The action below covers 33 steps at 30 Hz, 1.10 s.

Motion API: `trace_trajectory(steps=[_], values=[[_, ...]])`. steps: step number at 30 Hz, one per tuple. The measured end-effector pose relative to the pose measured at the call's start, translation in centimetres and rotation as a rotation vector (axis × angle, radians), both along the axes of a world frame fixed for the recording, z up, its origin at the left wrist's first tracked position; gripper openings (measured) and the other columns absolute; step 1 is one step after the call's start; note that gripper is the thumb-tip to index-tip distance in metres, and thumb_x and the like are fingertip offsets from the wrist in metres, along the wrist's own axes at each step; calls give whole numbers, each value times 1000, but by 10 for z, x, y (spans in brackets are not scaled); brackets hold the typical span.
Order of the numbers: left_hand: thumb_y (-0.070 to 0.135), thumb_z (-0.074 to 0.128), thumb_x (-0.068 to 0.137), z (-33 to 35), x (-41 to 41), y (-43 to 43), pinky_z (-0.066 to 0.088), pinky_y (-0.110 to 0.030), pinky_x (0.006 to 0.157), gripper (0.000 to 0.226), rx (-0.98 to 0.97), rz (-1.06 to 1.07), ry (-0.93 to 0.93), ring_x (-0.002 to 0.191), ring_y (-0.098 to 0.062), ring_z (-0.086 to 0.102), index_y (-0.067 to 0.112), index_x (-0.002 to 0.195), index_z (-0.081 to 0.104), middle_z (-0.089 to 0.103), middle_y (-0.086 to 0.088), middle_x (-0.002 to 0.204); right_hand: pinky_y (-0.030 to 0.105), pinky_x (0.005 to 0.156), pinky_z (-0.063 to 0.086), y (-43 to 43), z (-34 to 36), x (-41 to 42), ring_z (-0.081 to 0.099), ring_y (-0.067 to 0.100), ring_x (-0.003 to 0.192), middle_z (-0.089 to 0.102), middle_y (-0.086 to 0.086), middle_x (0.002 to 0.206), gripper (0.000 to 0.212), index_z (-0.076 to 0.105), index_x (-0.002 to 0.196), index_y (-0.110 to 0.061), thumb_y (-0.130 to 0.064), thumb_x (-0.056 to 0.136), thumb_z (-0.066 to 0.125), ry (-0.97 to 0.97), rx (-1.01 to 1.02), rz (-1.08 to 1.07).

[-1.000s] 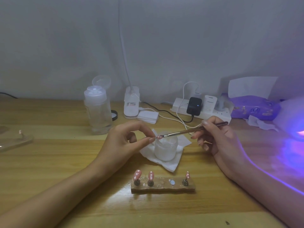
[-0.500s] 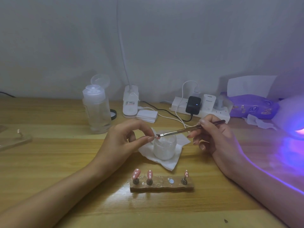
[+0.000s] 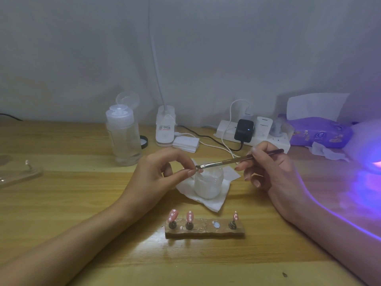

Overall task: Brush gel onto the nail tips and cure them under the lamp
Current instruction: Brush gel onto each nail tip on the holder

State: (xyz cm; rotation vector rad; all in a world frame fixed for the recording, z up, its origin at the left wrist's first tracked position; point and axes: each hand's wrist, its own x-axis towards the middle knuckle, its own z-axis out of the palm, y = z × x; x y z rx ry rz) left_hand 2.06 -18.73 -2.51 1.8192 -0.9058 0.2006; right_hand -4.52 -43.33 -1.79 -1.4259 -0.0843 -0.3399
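Head view: right hand point(image 3: 274, 172) grips slim brush point(image 3: 226, 161); left hand point(image 3: 156, 174) pinches tiny nail tip point(image 3: 200, 170).

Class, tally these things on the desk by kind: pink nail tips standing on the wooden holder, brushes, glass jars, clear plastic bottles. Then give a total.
Pink nail tips on the wooden holder: 3
Brush: 1
Glass jar: 1
Clear plastic bottle: 1
Total: 6

Above the jar point(image 3: 208, 184), the left hand point(image 3: 158, 172) pinches a nail tip point(image 3: 199, 170); the right hand point(image 3: 270, 170) holds a brush point(image 3: 226, 161) against it.
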Motion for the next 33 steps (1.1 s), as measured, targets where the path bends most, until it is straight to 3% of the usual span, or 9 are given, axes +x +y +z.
trace_trajectory(steps=[3, 8, 11, 19, 24, 28, 33], values=[[37, 69, 80, 0, 0, 1, 36, -10, 53, 9, 6, 3, 4, 49, -15, 39, 29, 84, 72, 68, 21, 87, 17, 42, 38, -2, -2, 1, 57, 13, 51, 72, 14, 73, 21, 59, 71, -26, -34, 90, 64, 15, 12, -51], [37, 69, 81, 0, 0, 0, 35, -11, 53, 9, 5, 2, -2, 50, -23, 39, 29, 85, 72, 68, 20, 88, 17, 41, 37, 1, 0, 0, 57, 13, 52, 72, 12, 75, 21, 60, 70, -29, -44, 83, 65, -7, -15, -2], [38, 69, 81, 0, 0, 0, 35, -10, 52, 11, 8, 5, -1, 50, -24, 40, 28, 85, 72, 68, 21, 88, 16, 41, 36, 0, 0, 0, 54, 12, 50, 70, 11, 69, 21, 59, 69, -28, -35, 88, 63, 4, 0, -46], [26, 76, 83, -2, 0, 1, 35, -8, 53, 5, -8, 1, 44, 49, -7, 39, 24, 82, 71, 65, 22, 78, 17, 41, 36, 0, -1, -1, 52, 13, 50, 70, 10, 68, 31, 58, 69, -28, -24, 99, 53, 0, -14, -76], [16, 76, 85, -1, -1, 0, 34, -6, 51, 8, 5, -3, 52, 45, -5, 38, 20, 82, 70, 59, 30, 64, 17, 42, 37, 2, 1, -2, 55, 12, 52, 71, 10, 71, 25, 60, 68, -30, -31, 93, 55, -23, -22, -37], [20, 76, 84, 0, -1, 0, 35, -11, 50, 6, 0, -5, 78, 47, -5, 38, 20, 82, 71, 65, 22, 75, 17, 43, 36, -1, -1, -1, 53, 12, 53, 70, 10, 67, 34, 58, 68, -28, -20, 101, 50, 4, -8, -94], [33, 73, 80, 0, -1, 0, 34, -11, 49, 12, -8, -11, 86, 46, -5, 39, 22, 82, 72, 67, 20, 79, 16, 43, 37, 3, 1, -1, 54, 11, 53, 71, 11, 71, 28, 60, 68, -30, -28, 95, 54, -20, -41, -53]])
